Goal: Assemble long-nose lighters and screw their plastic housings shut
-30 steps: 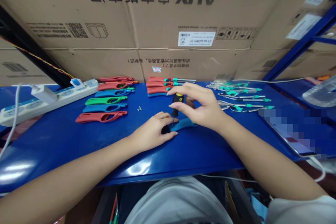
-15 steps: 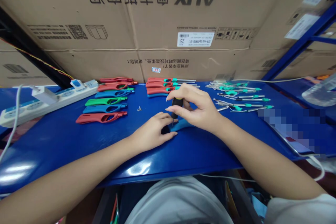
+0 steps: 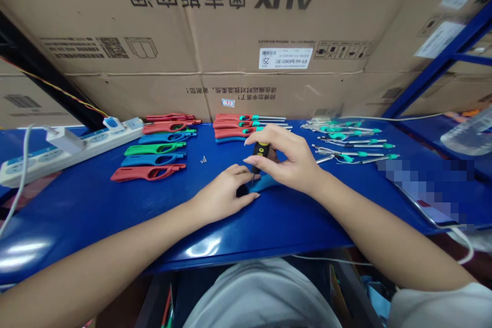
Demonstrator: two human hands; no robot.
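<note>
Over the blue casing (image 3: 265, 183), right hand (image 3: 294, 161) pinches the screwdriver (image 3: 261, 150) tip-down, likely for twisting; left hand (image 3: 221, 195) pinches the casing's end, probably to stop rotation.

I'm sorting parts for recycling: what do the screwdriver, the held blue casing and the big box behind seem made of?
Screwdriver: black handle, probably plastic or rubber, with yellow markings; slim straight shaft, likely metal.
Blue casing: likely smooth moulded plastic, judging by its even colour and curve, though partly covered.
Box: matte brown cardboard, shown by its fold creases and printing.
</note>
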